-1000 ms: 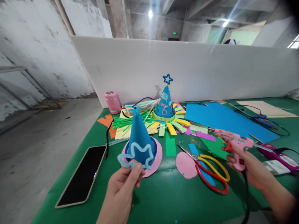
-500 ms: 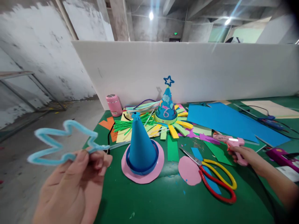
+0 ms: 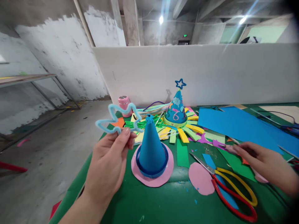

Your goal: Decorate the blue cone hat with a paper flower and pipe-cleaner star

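My left hand (image 3: 108,165) pinches a light blue pipe cleaner star (image 3: 111,109) by one end, thumb and forefinger together. Just right of it stands a blue paper cone hat (image 3: 151,149) with snipped tabs at its tip, on a pink paper disc (image 3: 153,183). At the right, my right hand (image 3: 263,158) is wrapped over the body of a pink glue gun (image 3: 230,149), its nozzle pointing left; part of the gun is hidden by the fingers. Scissors (image 3: 238,183) with red and yellow handles lie open between the two hands, over a blue strip and a pink paper circle (image 3: 201,179).
A decorated cone hat (image 3: 176,109) topped by a dark blue star stands at the back. Green pipe cleaners (image 3: 133,124), a pink canister (image 3: 123,104) and blue sheets (image 3: 224,121) lie around. A white partition (image 3: 187,71) borders the green table (image 3: 163,205).
My left hand has carried the pipe cleaner star rightward, close to the blue cone's tip. My right hand has shifted from the glue gun's handle over its body. The view has swung left.
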`<act>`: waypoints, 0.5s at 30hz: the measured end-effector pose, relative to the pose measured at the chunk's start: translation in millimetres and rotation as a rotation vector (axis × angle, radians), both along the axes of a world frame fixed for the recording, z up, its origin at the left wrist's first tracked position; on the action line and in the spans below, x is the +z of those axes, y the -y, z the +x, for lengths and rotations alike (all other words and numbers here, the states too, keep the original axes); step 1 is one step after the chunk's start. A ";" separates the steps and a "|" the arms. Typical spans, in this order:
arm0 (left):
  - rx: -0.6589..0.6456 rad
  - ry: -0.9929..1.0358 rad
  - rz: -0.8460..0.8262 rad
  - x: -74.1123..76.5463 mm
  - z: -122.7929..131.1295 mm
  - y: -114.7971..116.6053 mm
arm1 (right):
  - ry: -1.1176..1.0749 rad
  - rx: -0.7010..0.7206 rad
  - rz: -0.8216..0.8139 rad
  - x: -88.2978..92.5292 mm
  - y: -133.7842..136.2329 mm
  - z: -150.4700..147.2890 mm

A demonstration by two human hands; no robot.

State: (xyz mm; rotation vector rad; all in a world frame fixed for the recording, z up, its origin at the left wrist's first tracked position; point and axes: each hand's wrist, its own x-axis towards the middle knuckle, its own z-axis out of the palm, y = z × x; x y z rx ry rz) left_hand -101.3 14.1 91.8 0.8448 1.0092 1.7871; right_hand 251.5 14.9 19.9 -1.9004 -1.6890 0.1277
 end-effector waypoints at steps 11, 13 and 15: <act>-0.154 -0.599 0.166 26.5 -6.3 -48.1 | -0.484 0.709 0.337 93.2 -45.9 -154.1; -0.183 -0.609 0.165 27.0 -6.4 -51.5 | -0.588 0.800 0.323 102.1 -56.7 -173.1; -0.207 -0.610 0.153 27.4 -6.5 -53.8 | -0.673 0.867 0.290 107.7 -67.0 -188.1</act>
